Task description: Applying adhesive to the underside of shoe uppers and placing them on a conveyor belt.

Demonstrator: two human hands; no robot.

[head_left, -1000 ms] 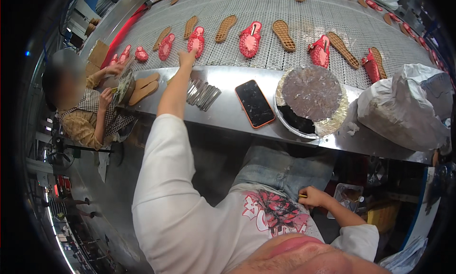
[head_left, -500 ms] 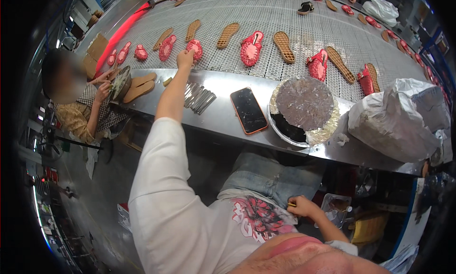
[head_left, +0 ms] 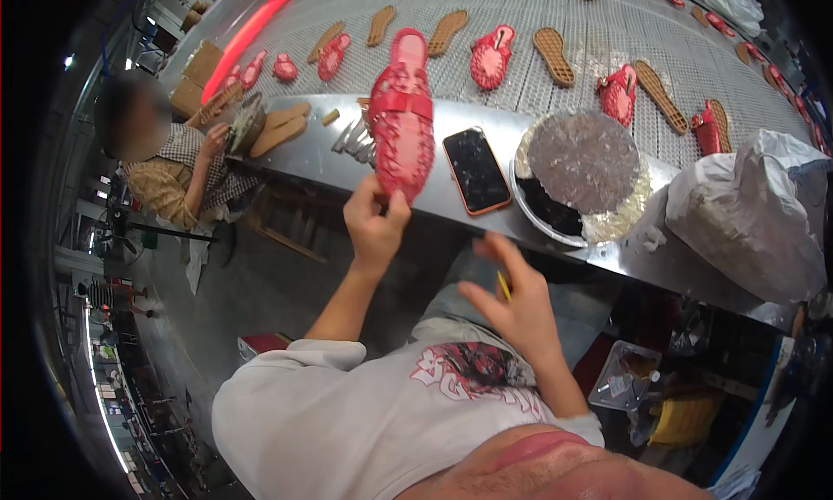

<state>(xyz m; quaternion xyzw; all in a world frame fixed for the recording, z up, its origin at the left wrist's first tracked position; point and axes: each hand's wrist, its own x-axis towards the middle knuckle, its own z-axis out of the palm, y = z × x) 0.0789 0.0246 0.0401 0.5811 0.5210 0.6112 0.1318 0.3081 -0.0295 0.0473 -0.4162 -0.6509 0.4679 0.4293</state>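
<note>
My left hand point(head_left: 378, 221) pinches a red woven shoe upper point(head_left: 404, 110) by one end and holds it up before the bench. The upper has a strap across it and a pink insole-like bottom. Lower and to the right, my right hand point(head_left: 512, 296) has thumb and fingers apart, with a thin yellow stick point(head_left: 503, 285) tucked in it; what kind of stick it is, I cannot tell. Behind the raised upper lie several metal strips point(head_left: 354, 141), partly hidden. Along the mesh belt point(head_left: 529, 110) stand other red uppers point(head_left: 491, 59) and tan soles point(head_left: 553, 56).
On the metal bench lie a phone point(head_left: 476, 170) and a round tub point(head_left: 580, 177) with a dark lid-like disc, beside a large white bag point(head_left: 748, 215). At the left a co-worker point(head_left: 178, 166) sits near a bowl point(head_left: 247, 125) and tan soles point(head_left: 283, 129). A clear plastic container point(head_left: 625, 376) sits below the bench.
My left hand has drawn the red upper off the belt toward me and raised it. My right hand has come up from my lap toward it, still with the yellow stick.
</note>
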